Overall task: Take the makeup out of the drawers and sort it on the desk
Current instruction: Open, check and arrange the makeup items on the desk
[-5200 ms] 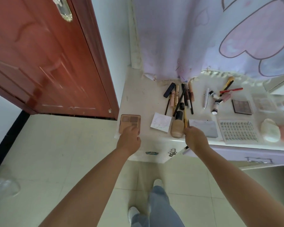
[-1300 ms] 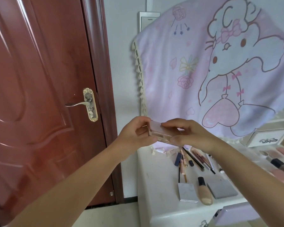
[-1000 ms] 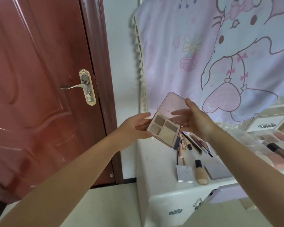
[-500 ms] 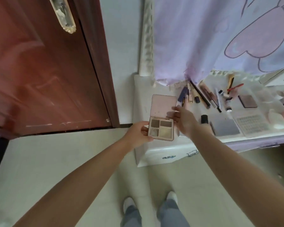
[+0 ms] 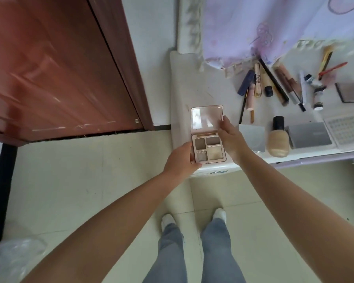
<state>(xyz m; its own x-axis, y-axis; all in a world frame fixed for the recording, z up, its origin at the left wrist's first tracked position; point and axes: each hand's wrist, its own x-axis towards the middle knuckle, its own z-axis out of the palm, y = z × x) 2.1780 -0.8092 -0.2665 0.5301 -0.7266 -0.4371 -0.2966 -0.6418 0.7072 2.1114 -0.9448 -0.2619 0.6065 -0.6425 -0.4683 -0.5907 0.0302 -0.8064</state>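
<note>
In the head view, a foundation bottle point(image 5: 278, 139), two grey compacts point(image 5: 252, 137) and a fan of pencils and tubes point(image 5: 274, 86) are spread on the white bench point(image 5: 184, 82), beside a red door point(image 5: 59, 68). An open eyeshadow palette point(image 5: 208, 149) is held over the bench's near left corner, its long axis running away from the person and its mirrored lid point(image 5: 205, 119) at the far end. Its left edge is gripped by the left hand point(image 5: 181, 161); the lid is touched by the straight fingers point(image 5: 226, 121) of the right hand point(image 5: 230, 139).
</note>
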